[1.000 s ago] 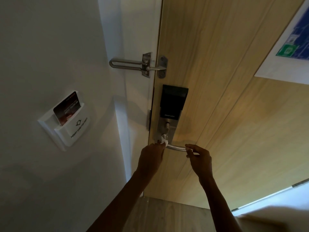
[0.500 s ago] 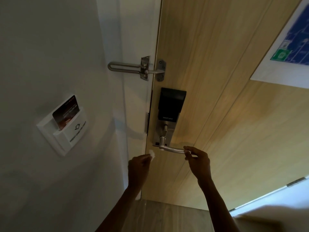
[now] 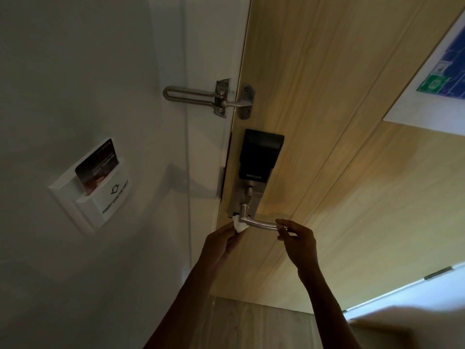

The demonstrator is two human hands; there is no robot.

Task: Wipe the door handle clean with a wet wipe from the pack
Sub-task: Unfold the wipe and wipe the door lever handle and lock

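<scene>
Though dim: wipe point(image 3: 238, 224) mostly hidden in left hand point(image 3: 221, 244), at handle point(image 3: 259, 224).

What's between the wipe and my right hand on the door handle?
In the head view, only bare lever of the door handle runs between the wipe and the right hand.

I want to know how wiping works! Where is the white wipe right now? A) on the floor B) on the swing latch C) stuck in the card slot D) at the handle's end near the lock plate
D: the left hand presses the wipe against the door handle by its pivot.
</scene>
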